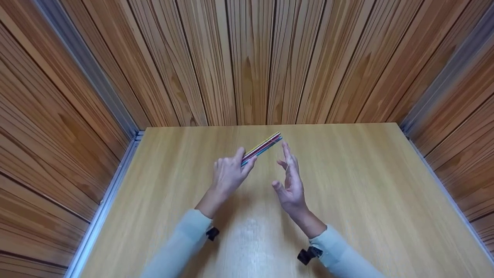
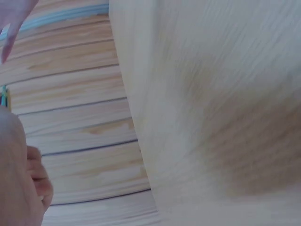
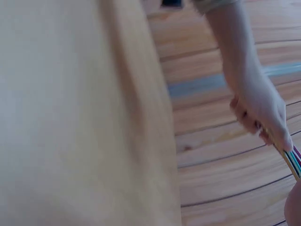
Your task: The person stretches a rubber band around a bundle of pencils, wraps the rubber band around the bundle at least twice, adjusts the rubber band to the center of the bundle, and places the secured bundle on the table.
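My left hand grips the lower end of a bundle of several thin, pencil-like coloured sticks, with yellow, dark red and blue among them. They slant up and to the right, out past its thumb and forefinger. In the right wrist view, the fingers of the left hand curl round the sticks. To the right, my right hand is held up with its fingers extended and its thumb apart, holding nothing. Its fingertips are close to the far end of the bundle. The left wrist view catches just a sliver of the sticks.
Under both hands lies a light wooden table. Wood-plank walls rise behind it and at both sides, with metal rails along the side edges. Both wrists carry a small black camera near the pale sleeve cuffs.
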`<state>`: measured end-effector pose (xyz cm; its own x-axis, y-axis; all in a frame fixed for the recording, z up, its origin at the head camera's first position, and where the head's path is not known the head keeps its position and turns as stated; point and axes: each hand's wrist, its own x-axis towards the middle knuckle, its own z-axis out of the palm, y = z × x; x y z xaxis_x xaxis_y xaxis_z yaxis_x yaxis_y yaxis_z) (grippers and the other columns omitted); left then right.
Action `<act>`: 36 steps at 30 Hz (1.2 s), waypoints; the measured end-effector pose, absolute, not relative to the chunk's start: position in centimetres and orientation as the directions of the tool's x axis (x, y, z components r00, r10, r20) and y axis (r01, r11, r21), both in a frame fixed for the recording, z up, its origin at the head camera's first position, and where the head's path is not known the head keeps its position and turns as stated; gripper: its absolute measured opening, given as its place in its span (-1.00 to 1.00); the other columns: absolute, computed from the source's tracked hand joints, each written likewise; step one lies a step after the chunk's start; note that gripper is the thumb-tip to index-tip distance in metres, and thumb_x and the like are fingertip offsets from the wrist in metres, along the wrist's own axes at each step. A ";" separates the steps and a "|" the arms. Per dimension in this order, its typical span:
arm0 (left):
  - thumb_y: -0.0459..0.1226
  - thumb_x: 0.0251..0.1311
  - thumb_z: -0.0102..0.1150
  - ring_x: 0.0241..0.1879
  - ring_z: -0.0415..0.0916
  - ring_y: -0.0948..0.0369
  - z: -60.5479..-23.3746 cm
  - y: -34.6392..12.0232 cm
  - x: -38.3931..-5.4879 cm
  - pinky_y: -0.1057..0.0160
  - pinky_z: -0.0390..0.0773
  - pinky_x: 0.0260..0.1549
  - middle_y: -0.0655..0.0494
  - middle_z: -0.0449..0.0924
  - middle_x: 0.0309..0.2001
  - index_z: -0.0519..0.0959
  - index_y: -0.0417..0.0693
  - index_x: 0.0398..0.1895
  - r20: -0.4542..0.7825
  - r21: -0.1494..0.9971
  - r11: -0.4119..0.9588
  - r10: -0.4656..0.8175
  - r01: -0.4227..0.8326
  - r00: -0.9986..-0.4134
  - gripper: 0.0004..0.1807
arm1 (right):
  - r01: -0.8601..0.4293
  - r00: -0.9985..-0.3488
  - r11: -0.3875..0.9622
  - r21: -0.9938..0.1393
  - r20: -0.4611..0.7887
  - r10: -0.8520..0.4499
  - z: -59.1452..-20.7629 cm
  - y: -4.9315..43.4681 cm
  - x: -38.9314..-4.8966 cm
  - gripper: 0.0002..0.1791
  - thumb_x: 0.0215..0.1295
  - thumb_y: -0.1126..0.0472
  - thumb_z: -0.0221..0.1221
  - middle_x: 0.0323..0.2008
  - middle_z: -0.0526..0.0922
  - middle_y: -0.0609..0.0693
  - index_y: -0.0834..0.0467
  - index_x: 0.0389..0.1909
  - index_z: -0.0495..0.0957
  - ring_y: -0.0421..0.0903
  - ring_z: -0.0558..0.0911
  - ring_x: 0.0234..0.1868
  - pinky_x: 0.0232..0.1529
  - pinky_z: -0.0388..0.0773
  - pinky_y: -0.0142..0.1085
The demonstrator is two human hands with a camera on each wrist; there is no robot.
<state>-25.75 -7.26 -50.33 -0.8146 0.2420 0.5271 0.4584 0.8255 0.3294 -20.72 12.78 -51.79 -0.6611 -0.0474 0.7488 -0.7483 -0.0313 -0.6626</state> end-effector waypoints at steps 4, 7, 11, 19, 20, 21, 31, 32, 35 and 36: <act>0.05 0.57 0.32 -0.65 0.06 0.35 -50.6 -6.8 -25.1 0.44 -0.02 -0.60 0.19 0.34 -0.65 0.53 -0.10 -0.11 0.636 0.262 0.843 0.215 0.470 -0.741 -0.60 | -0.657 -0.746 -0.171 -0.734 0.666 0.007 -51.3 12.5 -20.4 0.10 0.70 -0.19 0.19 0.87 0.06 0.11 0.46 0.78 -0.13 -0.35 0.14 0.82 0.64 0.36 -0.29; 0.04 0.52 0.39 -0.66 0.09 0.35 -50.8 -6.6 -24.9 0.43 0.00 -0.60 0.17 0.41 -0.67 0.54 -0.10 -0.14 0.708 0.207 0.853 0.208 0.479 -0.675 -0.60 | -0.572 -0.811 -0.287 -0.768 0.582 0.057 -50.8 12.6 -20.5 0.06 0.73 -0.10 0.20 0.84 0.12 0.21 0.50 0.77 -0.13 -0.40 0.25 0.76 0.57 0.45 -0.27; 0.04 0.45 0.49 -0.68 0.19 0.32 -50.8 -6.8 -24.9 0.42 0.08 -0.62 0.13 0.50 -0.64 0.56 -0.12 -0.17 0.758 0.160 0.851 0.219 0.501 -0.614 -0.56 | -0.483 -0.867 -0.387 -0.785 0.492 0.084 -50.2 12.9 -20.8 0.06 0.71 -0.09 0.22 0.80 0.23 0.21 0.54 0.75 -0.11 -0.39 0.40 0.67 0.45 0.56 -0.24; 0.06 0.24 0.67 -0.72 0.28 0.28 -50.4 -8.0 -25.2 0.42 0.23 -0.70 0.13 0.54 -0.61 0.58 -0.11 -0.22 0.816 0.022 0.831 0.306 0.556 -0.490 -0.48 | -0.392 -0.913 -0.410 -0.823 0.402 0.066 -50.1 14.4 -21.2 0.10 0.60 -0.21 0.31 0.60 0.57 -0.07 0.51 0.72 0.09 -0.30 0.56 0.58 0.29 0.73 -0.25; 0.07 0.21 0.69 -0.73 0.29 0.28 -50.3 -8.3 -25.4 0.41 0.25 -0.72 0.13 0.55 -0.61 0.58 -0.11 -0.23 0.822 -0.013 0.827 0.329 0.562 -0.465 -0.46 | -0.386 -0.916 -0.409 -0.827 0.397 0.061 -50.1 14.6 -21.3 0.09 0.60 -0.21 0.32 0.56 0.61 -0.11 0.51 0.71 0.12 -0.29 0.57 0.56 0.27 0.74 -0.25; 0.09 0.17 0.71 -0.73 0.30 0.28 -50.2 -8.5 -25.5 0.41 0.28 -0.73 0.14 0.56 -0.60 0.58 -0.10 -0.24 0.826 -0.055 0.823 0.355 0.565 -0.437 -0.44 | -0.381 -0.918 -0.405 -0.831 0.393 0.056 -50.2 14.9 -21.3 0.08 0.59 -0.22 0.32 0.52 0.63 -0.15 0.50 0.70 0.15 -0.28 0.58 0.55 0.25 0.75 -0.25; 0.22 0.06 0.75 -0.72 0.35 0.30 -49.2 -10.5 -26.2 0.43 0.40 -0.75 0.20 0.51 -0.62 0.54 -0.04 -0.31 0.776 -0.327 0.720 0.575 0.613 -0.261 -0.34 | -0.360 -0.916 -0.271 -0.893 0.393 -0.077 -51.0 16.8 -21.9 -0.25 0.70 0.01 0.25 0.34 0.78 -0.29 0.50 0.58 0.36 -0.31 0.69 0.40 0.22 0.78 -0.29; 0.22 0.06 0.76 -0.72 0.35 0.30 -49.1 -10.7 -26.2 0.43 0.39 -0.74 0.20 0.51 -0.62 0.54 -0.03 -0.31 0.766 -0.338 0.707 0.590 0.621 -0.255 -0.34 | -0.352 -0.919 -0.260 -0.899 0.385 -0.087 -50.9 17.0 -22.0 -0.28 0.70 0.05 0.26 0.30 0.80 -0.29 0.51 0.55 0.39 -0.31 0.71 0.36 0.21 0.78 -0.30; 0.25 0.01 0.77 -0.73 0.33 0.31 -48.9 -10.8 -26.2 0.42 0.39 -0.75 0.20 0.50 -0.62 0.54 -0.01 -0.34 0.746 -0.377 0.685 0.623 0.623 -0.234 -0.32 | -0.337 -0.924 -0.207 -0.919 0.365 -0.115 -50.6 17.4 -22.3 -0.40 0.67 0.18 0.28 0.19 0.86 -0.26 0.57 0.44 0.47 -0.30 0.77 0.24 0.13 0.77 -0.35; 0.26 0.02 0.76 -0.73 0.32 0.31 -48.9 -10.9 -26.1 0.42 0.39 -0.75 0.21 0.49 -0.63 0.54 0.00 -0.35 0.740 -0.391 0.679 0.634 0.622 -0.227 -0.33 | -0.331 -0.926 -0.182 -0.926 0.356 -0.126 -50.5 17.5 -22.4 -0.43 0.65 0.22 0.30 0.16 0.87 -0.26 0.58 0.41 0.49 -0.30 0.79 0.20 0.10 0.76 -0.37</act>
<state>-26.14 -10.85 -48.86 -0.2266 0.6338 0.7396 0.6218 0.6786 -0.3910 -22.40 17.48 -50.47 -0.9260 -0.1260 0.3559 -0.3310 -0.1824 -0.9258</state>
